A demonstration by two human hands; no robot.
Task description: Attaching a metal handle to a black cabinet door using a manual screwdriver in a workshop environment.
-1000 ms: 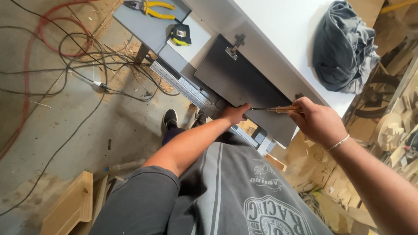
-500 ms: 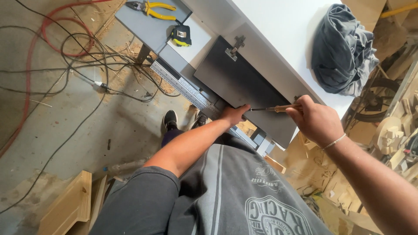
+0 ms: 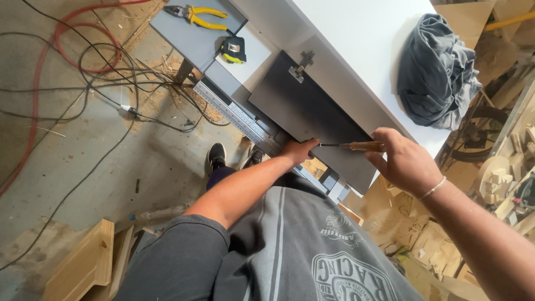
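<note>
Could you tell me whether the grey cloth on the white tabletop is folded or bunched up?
Bunched up: the grey cloth lies in a crumpled heap of loose folds on the white tabletop.

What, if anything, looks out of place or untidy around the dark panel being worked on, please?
A crumpled grey cloth lies bunched on the white worktop, and loose cables tangle over sawdust on the floor. The dark panel itself lies flat, with nothing visibly damaged.
</note>
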